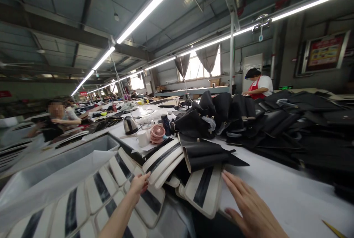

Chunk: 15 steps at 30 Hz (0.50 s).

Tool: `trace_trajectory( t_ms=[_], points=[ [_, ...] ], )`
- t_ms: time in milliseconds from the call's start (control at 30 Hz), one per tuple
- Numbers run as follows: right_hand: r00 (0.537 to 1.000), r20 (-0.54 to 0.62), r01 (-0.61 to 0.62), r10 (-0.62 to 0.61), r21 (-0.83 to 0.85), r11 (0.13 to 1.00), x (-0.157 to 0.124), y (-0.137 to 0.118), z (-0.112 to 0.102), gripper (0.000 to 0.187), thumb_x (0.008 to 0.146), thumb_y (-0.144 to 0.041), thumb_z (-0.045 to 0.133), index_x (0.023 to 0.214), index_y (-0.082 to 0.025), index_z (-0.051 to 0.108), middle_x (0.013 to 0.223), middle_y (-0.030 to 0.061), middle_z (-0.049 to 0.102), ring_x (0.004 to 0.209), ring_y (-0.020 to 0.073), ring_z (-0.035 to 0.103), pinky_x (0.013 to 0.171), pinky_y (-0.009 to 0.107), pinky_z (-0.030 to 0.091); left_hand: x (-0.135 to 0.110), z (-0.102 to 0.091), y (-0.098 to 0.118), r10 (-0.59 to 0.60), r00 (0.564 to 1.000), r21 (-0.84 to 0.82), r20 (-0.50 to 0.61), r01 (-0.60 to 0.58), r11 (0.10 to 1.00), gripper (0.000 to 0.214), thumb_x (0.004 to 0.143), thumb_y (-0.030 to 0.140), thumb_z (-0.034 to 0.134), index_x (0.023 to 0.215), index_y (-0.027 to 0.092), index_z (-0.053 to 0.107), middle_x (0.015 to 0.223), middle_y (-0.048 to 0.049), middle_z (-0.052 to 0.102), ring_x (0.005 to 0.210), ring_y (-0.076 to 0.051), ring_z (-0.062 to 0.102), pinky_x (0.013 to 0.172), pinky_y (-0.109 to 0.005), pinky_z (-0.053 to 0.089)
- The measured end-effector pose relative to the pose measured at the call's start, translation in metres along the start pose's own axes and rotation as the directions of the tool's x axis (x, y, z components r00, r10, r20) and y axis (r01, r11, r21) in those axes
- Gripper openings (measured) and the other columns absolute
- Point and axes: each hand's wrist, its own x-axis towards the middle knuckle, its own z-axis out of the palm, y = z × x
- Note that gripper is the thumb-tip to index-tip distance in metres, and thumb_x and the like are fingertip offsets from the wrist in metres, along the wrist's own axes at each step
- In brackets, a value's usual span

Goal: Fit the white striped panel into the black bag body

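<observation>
My left hand (139,185) is closed at the near-left corner of a cream panel with a black stripe (163,158), its fingers curled at the edge. That panel lies tilted on others like it. My right hand (246,201) is open, fingers stretched out, with the fingertips at the right edge of another striped cream panel (203,190). A black leather-like piece (206,151) overlaps the tops of these panels. More striped panels (73,206) lie in overlapping rows under and left of my left forearm.
A pink fan (157,133), a white mug (143,138) and a kettle (129,124) stand beyond the panels. Black bag-like pieces (215,112) are heaped at right. A grey bin (102,146) is at left. One person (260,85) works at back right, another (59,118) at left.
</observation>
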Motion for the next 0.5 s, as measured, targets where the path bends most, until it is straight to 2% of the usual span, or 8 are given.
trace_trajectory(
  t_ms=[67,100,167,233,267,333,367,500],
  points=[
    [0.997,0.077,-0.010,0.016,-0.078,0.997,0.051,-0.006,0.021,0.086,0.074,-0.024,0.064,0.153,-0.020,0.028,0.156,0.0089,0.035,0.139,0.0329,0.037,0.110,0.048,0.041,-0.003,0.002,-0.002,-0.045,0.998,-0.094,0.035,0.048,0.994,0.034,0.074,0.034,0.078,0.091,0.013,0.058,0.076,-0.0024,0.065,0.060,-0.013,0.062,0.059,-0.026,0.050],
    [0.991,0.128,-0.025,0.037,-0.092,0.995,0.076,-0.009,0.030,0.082,0.074,-0.024,0.067,0.150,-0.019,0.035,0.156,0.0099,0.034,0.139,0.0349,0.037,0.110,0.049,0.039,-0.003,0.003,-0.001,-0.059,0.997,-0.133,0.043,0.064,0.989,0.034,0.070,0.033,0.081,0.087,0.013,0.059,0.073,-0.0019,0.064,0.058,-0.013,0.061,0.057,-0.025,0.049],
    [0.977,0.179,-0.097,0.114,-0.105,0.990,0.118,-0.007,0.044,0.059,0.078,-0.022,0.066,0.136,-0.020,0.053,0.145,0.0123,0.050,0.126,0.0344,0.052,0.101,0.046,0.045,-0.002,0.003,0.001,-0.077,0.997,-0.195,0.031,0.081,0.977,0.036,0.065,0.030,0.084,0.083,0.014,0.058,0.069,-0.0006,0.063,0.055,-0.012,0.060,0.053,-0.022,0.047],
    [0.960,0.171,-0.203,0.219,-0.110,0.973,0.151,0.007,0.049,0.030,0.085,-0.024,0.060,0.115,-0.021,0.066,0.119,0.0133,0.068,0.103,0.0297,0.065,0.086,0.040,0.050,0.000,0.003,0.003,-0.084,0.996,-0.235,0.007,0.083,0.968,0.035,0.063,0.028,0.085,0.081,0.015,0.058,0.066,0.0010,0.062,0.052,-0.010,0.057,0.049,-0.020,0.043],
    [0.946,0.149,-0.272,0.287,-0.113,0.956,0.165,0.021,0.047,0.023,0.090,-0.029,0.056,0.107,-0.020,0.068,0.104,0.0133,0.072,0.093,0.0280,0.068,0.079,0.038,0.051,0.002,0.003,0.004,-0.086,0.996,-0.248,-0.002,0.082,0.965,0.034,0.063,0.028,0.084,0.080,0.015,0.057,0.064,0.0017,0.061,0.050,-0.010,0.055,0.047,-0.019,0.042],
    [0.881,0.073,-0.458,0.468,-0.124,0.881,0.187,0.059,0.038,0.038,0.097,-0.042,0.042,0.103,-0.016,0.068,0.087,0.0162,0.071,0.080,0.0288,0.069,0.069,0.037,0.050,0.006,0.004,0.004,-0.090,0.996,-0.265,-0.005,0.085,0.961,0.030,0.066,0.027,0.082,0.078,0.015,0.057,0.060,0.0022,0.060,0.047,-0.009,0.052,0.045,-0.018,0.039],
    [0.838,0.034,-0.537,0.544,-0.120,0.835,0.194,0.083,0.032,0.044,0.098,-0.046,0.038,0.104,-0.015,0.069,0.088,0.0178,0.071,0.080,0.0292,0.069,0.067,0.037,0.049,0.008,0.004,0.004,-0.093,0.996,-0.269,-0.002,0.089,0.959,0.028,0.067,0.027,0.081,0.077,0.014,0.058,0.059,0.0020,0.060,0.047,-0.009,0.051,0.044,-0.018,0.038],
    [0.658,-0.111,-0.753,0.745,-0.102,0.650,0.189,0.176,0.013,0.057,0.095,-0.047,0.040,0.092,0.000,0.072,0.074,0.0266,0.066,0.068,0.0308,0.066,0.061,0.040,0.046,0.015,0.005,0.004,-0.096,0.995,-0.266,0.007,0.095,0.959,0.028,0.065,0.024,0.082,0.079,0.013,0.059,0.061,0.0002,0.062,0.048,-0.010,0.054,0.046,-0.020,0.040]
  ],
)
